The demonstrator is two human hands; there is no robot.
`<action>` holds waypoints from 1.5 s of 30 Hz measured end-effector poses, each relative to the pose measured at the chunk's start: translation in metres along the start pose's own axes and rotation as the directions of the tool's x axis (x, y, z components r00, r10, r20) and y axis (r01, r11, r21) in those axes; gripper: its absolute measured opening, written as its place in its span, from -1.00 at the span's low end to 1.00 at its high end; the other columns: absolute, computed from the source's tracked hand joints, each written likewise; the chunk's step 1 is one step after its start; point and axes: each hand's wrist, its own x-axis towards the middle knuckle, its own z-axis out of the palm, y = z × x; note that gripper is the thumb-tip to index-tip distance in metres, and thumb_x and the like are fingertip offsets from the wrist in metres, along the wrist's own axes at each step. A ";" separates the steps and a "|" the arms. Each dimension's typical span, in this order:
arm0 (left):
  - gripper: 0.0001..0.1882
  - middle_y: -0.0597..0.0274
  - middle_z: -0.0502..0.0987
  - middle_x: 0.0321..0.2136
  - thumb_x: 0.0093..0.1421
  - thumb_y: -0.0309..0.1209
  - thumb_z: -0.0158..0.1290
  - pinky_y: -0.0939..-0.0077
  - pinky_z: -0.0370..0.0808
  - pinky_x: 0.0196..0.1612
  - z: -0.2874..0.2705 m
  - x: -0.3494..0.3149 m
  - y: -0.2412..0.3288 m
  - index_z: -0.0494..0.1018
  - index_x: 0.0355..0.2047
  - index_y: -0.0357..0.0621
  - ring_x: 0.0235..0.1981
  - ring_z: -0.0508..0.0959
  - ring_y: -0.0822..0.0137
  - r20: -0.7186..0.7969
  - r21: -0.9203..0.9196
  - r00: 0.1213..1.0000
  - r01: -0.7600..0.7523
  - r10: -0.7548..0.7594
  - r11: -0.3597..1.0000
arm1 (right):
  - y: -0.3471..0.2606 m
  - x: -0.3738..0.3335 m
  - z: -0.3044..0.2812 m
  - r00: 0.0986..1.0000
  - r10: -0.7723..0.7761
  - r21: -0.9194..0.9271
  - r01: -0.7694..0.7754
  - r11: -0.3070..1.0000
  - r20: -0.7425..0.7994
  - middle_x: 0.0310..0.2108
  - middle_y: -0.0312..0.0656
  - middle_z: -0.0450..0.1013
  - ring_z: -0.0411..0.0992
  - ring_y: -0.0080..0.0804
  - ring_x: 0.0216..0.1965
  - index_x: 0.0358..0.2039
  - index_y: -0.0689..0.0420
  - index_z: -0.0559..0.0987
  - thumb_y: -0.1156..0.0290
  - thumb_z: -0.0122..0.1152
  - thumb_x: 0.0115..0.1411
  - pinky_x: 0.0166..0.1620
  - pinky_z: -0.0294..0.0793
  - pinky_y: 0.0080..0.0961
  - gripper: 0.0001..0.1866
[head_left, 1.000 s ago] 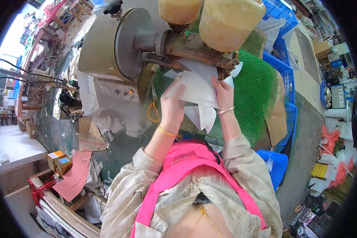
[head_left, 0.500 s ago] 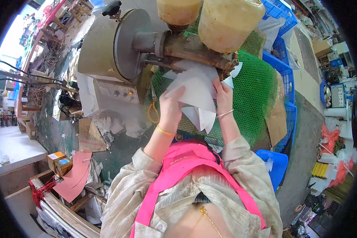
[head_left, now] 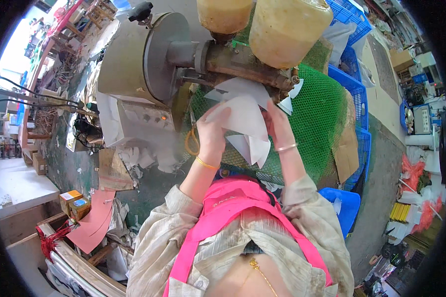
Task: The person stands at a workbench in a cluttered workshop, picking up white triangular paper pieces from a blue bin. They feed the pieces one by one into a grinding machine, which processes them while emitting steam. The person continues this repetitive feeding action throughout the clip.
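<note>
My left hand (head_left: pixel 212 129) is closed on folded white sheets (head_left: pixel 242 118), its thumb lying on top. Their pointed lower ends (head_left: pixel 252 147) hang between my wrists. Curled at their right side is my right hand (head_left: pixel 281 127), its fingertips at the right corner of another white sheet (head_left: pixel 245 90); its other fingers are partly hidden. That sheet lies just under the brown-stained metal roller part (head_left: pixel 248 63) of a machine, beyond both hands. More white pieces (head_left: pixel 288 101) rest to the right of the roller's end.
Two stained, cloudy containers (head_left: pixel 288 32) stand over the roller. Left of it is the machine's round metal housing (head_left: pixel 129 59) with a control box (head_left: pixel 146 119). Green mesh (head_left: pixel 314 116) spreads beneath. Blue crates (head_left: pixel 354 99) and a blue bin (head_left: pixel 343 205) line the right; orange-handled scissors (head_left: pixel 191 141) lie at left.
My right hand has shifted slightly right and toward me, away from the folded sheets. The folded sheets have dropped slightly toward me, showing more of the sheet under the roller.
</note>
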 end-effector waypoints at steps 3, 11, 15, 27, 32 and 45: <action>-0.67 0.09 0.46 -0.33 -0.07 -0.55 0.08 0.55 0.43 -0.30 -0.004 0.006 -0.006 0.36 -0.25 -0.42 -0.37 0.48 0.34 -0.019 0.039 1.000 -0.018 0.019 0.999 | 0.004 -0.015 -0.002 0.995 -0.036 -0.072 0.043 0.997 0.092 -0.57 -0.27 0.40 0.37 -0.59 -0.59 -0.46 0.26 0.44 0.29 0.08 0.07 -0.57 0.38 -0.64 -0.75; -0.69 0.13 0.46 -0.33 -0.06 -0.53 0.09 0.54 0.43 -0.35 -0.003 0.003 -0.009 0.38 -0.27 -0.39 -0.38 0.48 0.37 -0.036 -0.032 0.999 -0.022 0.021 0.999 | 0.000 -0.024 0.001 0.978 -0.002 -0.063 0.016 0.998 0.211 -0.68 -0.22 0.38 0.35 -0.54 -0.72 -0.52 0.30 0.44 0.28 0.07 0.08 -0.66 0.34 -0.65 -0.72; -0.66 0.11 0.45 -0.30 -0.04 -0.53 0.07 0.55 0.44 -0.34 0.000 -0.007 -0.001 0.37 -0.22 -0.41 -0.35 0.48 0.37 0.071 0.046 0.997 0.009 -0.013 0.999 | -0.009 -0.023 0.001 0.999 0.020 -0.240 -0.025 0.970 -0.026 -0.79 -0.23 0.33 0.25 -0.59 -0.85 -0.64 0.27 0.43 0.17 0.01 0.11 -0.83 0.16 -0.70 -0.60; -0.58 0.07 0.43 -0.26 -0.02 -0.57 0.00 0.49 0.51 -0.32 -0.004 -0.004 0.003 0.27 -0.09 -0.40 -0.31 0.49 0.30 0.123 0.040 0.991 0.055 -0.059 0.998 | -0.016 0.009 0.002 0.991 0.073 -0.116 -0.060 0.991 0.111 -0.78 -0.22 0.32 0.24 -0.54 -0.84 -0.62 0.27 0.43 0.14 0.01 0.08 -0.80 0.13 -0.66 -0.60; -0.58 0.03 0.43 -0.26 -0.01 -0.59 -0.02 0.50 0.53 -0.36 -0.012 -0.021 0.011 0.24 -0.09 -0.44 -0.34 0.51 0.30 0.112 0.101 0.989 0.083 -0.094 0.991 | -0.019 -0.017 -0.007 0.953 0.167 -0.059 -0.157 0.986 0.252 -0.75 -0.20 0.34 0.26 -0.51 -0.81 -0.58 0.28 0.44 0.18 -0.03 0.11 -0.78 0.17 -0.63 -0.62; -0.74 0.26 0.49 -0.51 -0.05 -0.48 0.10 0.73 0.30 -0.57 -0.019 -0.006 -0.002 0.43 -0.34 -0.40 -0.55 0.43 0.55 0.023 0.318 0.983 -0.182 0.185 0.930 | 0.005 -0.026 -0.004 0.978 -0.037 -0.219 0.083 0.972 0.205 -0.61 -0.37 0.37 0.32 -0.70 -0.59 -0.46 0.21 0.47 0.23 0.14 0.02 -0.60 0.21 -0.78 -0.73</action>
